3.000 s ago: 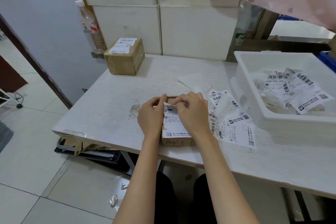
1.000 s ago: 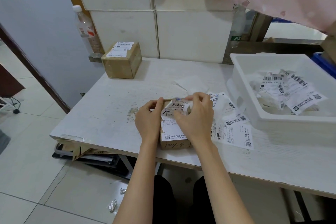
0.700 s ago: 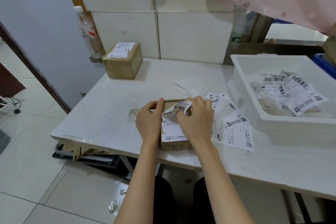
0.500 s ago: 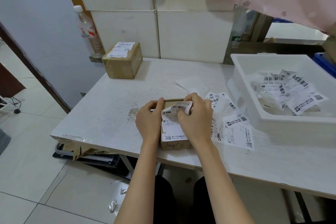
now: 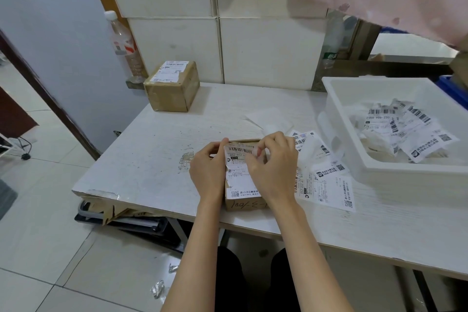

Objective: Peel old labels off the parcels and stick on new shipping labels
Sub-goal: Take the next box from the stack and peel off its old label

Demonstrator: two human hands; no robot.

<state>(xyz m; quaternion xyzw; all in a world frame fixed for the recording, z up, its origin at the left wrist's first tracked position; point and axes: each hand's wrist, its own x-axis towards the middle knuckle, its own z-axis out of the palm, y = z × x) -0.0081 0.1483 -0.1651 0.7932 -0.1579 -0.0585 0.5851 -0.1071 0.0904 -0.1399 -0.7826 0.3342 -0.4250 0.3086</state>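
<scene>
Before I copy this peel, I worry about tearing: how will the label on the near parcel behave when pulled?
The label is thin paper, so likely floppy. Its left edge looks ragged, so it may tear. The small parcel seems light; the left hand steadies it.

The scene is bright and evenly lit with soft, diffuse light, so shadows are weak: only a faint one beside the brown box at the back and a darker zone under the tabletop. The wide-angle lens bends straight lines near the edges, for example the door frame at left, which leans strongly. The centre is rather sharp, small print on the labels stays unreadable, and the white bin looks slightly washed out
</scene>
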